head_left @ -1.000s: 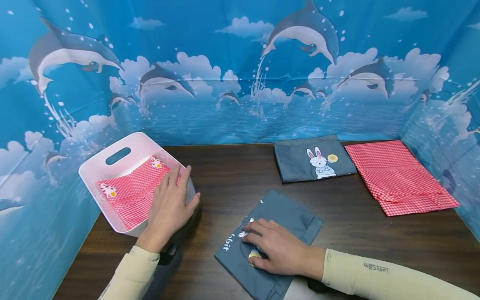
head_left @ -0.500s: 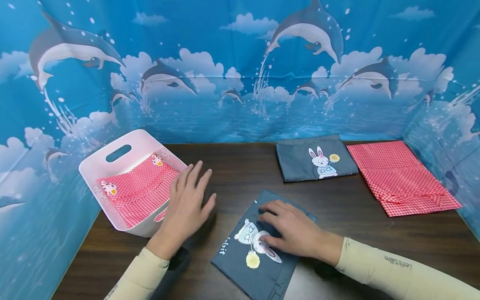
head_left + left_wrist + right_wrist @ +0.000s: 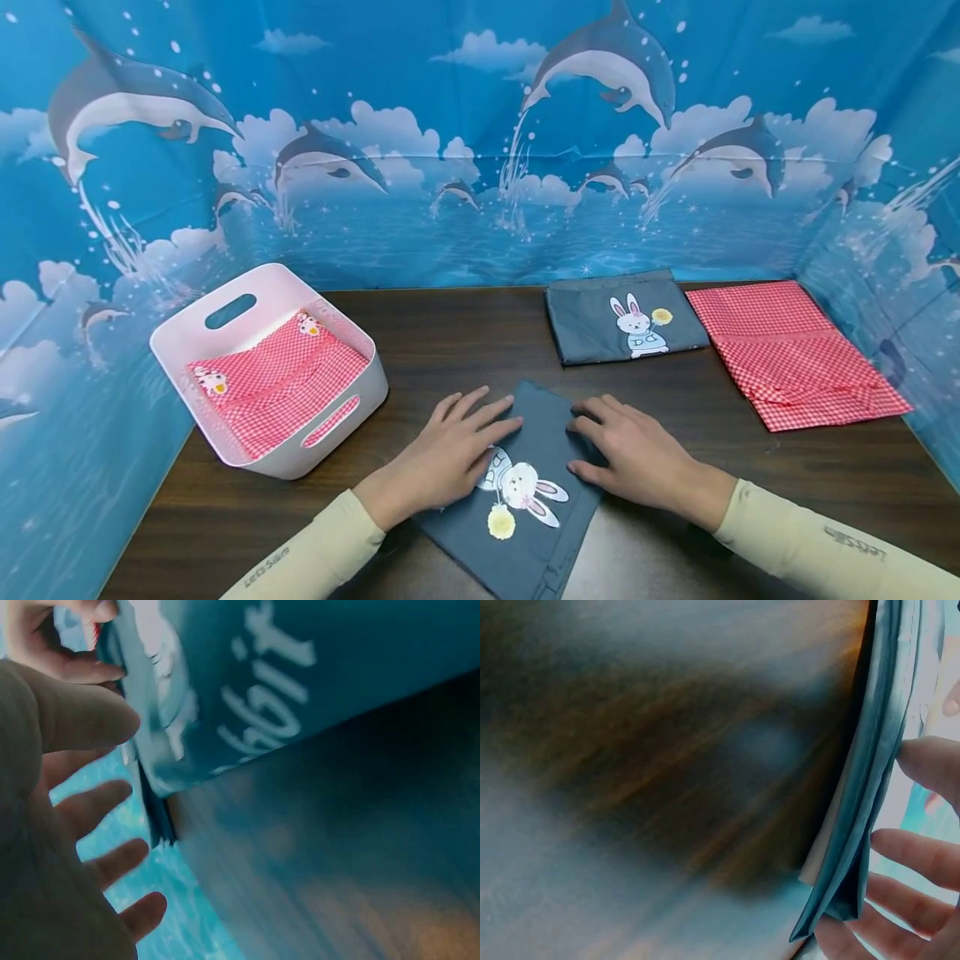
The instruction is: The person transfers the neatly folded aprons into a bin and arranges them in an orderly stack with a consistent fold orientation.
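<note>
My two hands are down at a dark gray cloth (image 3: 517,510) on the brown tabletop (image 3: 450,350). The dark gray cloth lies crooked in the middle, toward the near edge, with one corner pointing at the far edge. It has a white bunny (image 3: 522,485) lying sideways, its ears to the right, and a yellow flower (image 3: 501,522). White letters (image 3: 270,682) show on it from my left wrist. My left hand (image 3: 442,457) is loose, fingers spread, reaching over the left side of the cloth. My right hand (image 3: 637,457) is loose too, its fingers a little bent and touching the cloth's right side. I have long cream sleeves (image 3: 825,537). Near the left edge of the tabletop is a white basket (image 3: 367,408) with a red checked cloth (image 3: 288,387) inside. By the far edge, right of the middle, lies another gray cloth (image 3: 591,325) with a bunny standing up. Just beside it, at the far right corner, is a bigger red checked cloth (image 3: 798,354). Blue sheets (image 3: 420,250) with dolphins hang behind the tabletop.
</note>
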A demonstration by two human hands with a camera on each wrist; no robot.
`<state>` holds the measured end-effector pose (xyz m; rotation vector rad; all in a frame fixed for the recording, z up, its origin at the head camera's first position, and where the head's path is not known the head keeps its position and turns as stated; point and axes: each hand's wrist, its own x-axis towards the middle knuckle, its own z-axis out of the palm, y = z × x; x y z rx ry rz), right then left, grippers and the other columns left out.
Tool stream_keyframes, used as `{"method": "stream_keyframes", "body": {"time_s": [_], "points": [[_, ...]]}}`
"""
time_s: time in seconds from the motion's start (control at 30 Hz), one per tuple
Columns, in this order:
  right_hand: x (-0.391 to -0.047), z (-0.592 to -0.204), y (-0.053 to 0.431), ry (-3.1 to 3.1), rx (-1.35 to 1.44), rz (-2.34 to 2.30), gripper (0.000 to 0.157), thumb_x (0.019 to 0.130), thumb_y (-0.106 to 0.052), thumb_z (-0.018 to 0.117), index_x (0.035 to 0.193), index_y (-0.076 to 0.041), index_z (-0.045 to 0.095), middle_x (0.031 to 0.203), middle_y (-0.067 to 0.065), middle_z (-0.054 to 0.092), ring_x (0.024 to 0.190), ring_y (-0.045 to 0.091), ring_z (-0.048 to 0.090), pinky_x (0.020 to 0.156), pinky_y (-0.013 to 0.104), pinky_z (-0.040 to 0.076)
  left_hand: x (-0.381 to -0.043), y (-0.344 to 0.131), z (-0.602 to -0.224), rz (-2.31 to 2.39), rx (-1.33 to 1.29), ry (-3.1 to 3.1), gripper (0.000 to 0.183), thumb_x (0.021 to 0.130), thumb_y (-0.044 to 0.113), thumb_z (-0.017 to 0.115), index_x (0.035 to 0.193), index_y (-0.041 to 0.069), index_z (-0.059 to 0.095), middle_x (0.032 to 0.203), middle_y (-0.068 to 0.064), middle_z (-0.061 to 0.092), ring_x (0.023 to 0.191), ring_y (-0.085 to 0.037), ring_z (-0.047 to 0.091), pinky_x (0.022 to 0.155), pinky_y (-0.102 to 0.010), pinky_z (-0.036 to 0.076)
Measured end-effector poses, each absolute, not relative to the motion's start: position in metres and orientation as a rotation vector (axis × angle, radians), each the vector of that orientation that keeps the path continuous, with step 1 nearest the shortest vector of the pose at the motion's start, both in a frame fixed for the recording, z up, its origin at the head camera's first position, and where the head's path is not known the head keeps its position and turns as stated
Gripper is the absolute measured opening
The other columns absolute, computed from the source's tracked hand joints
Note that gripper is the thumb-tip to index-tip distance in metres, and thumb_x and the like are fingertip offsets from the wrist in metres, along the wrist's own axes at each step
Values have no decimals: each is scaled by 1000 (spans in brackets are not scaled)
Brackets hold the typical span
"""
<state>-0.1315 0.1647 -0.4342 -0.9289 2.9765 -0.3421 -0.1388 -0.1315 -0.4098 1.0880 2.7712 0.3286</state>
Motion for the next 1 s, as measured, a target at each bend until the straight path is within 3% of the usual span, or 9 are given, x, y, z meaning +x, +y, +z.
{"method": "stream_keyframes", "body": {"time_s": [0.13, 0.3, 0.5, 0.67, 0.8, 1.0], "points": [[-134, -434, 166, 2942, -955, -388, 48, 93, -46, 83, 128, -13, 75, 141, 12, 68, 131, 35, 67, 110, 58, 55, -138, -131, -416, 288, 1124, 2683, 50, 110, 23, 62, 159, 25, 55, 173, -1, 43, 164, -34, 32, 128, -65, 30], [-142, -441, 169, 2950, -1103, -413, 47, 96, -44, 82, 130, -13, 74, 141, 11, 68, 128, 29, 68, 107, 53, 58, -136, -134, -419, 296, 1102, 2675, 49, 110, 28, 62, 158, 25, 56, 173, -1, 43, 164, -34, 31, 128, -65, 29], [-161, -445, 168, 2926, -1221, -401, 48, 99, -42, 78, 138, -14, 72, 154, 12, 63, 145, 33, 58, 114, 56, 53, -129, -135, -421, 135, 1060, 2778, 51, 108, 41, 64, 157, 27, 58, 169, -2, 49, 160, -36, 38, 127, -61, 34], [-165, -440, 166, 2928, -1221, -370, 48, 99, -40, 78, 139, -13, 72, 156, 14, 61, 146, 35, 57, 115, 57, 52, -124, -131, -424, 16, 1060, 2850, 53, 107, 45, 65, 155, 24, 60, 164, -5, 54, 155, -36, 44, 125, -58, 39], [-156, -433, 169, 2907, -1179, -371, 53, 99, -52, 75, 139, -16, 73, 155, 12, 61, 146, 34, 57, 116, 57, 51, -128, -140, -417, 164, 1017, 2766, 56, 106, 46, 66, 158, 27, 56, 169, -2, 48, 161, -34, 36, 127, -61, 34], [-131, -431, 182, 2821, -1133, -371, 79, 91, -82, 62, 142, -22, 71, 158, 7, 59, 148, 34, 54, 115, 60, 51, -133, -167, -405, 450, 1023, 2604, 59, 102, 42, 75, 157, 31, 58, 171, 5, 45, 164, -28, 34, 127, -71, 27]]}}
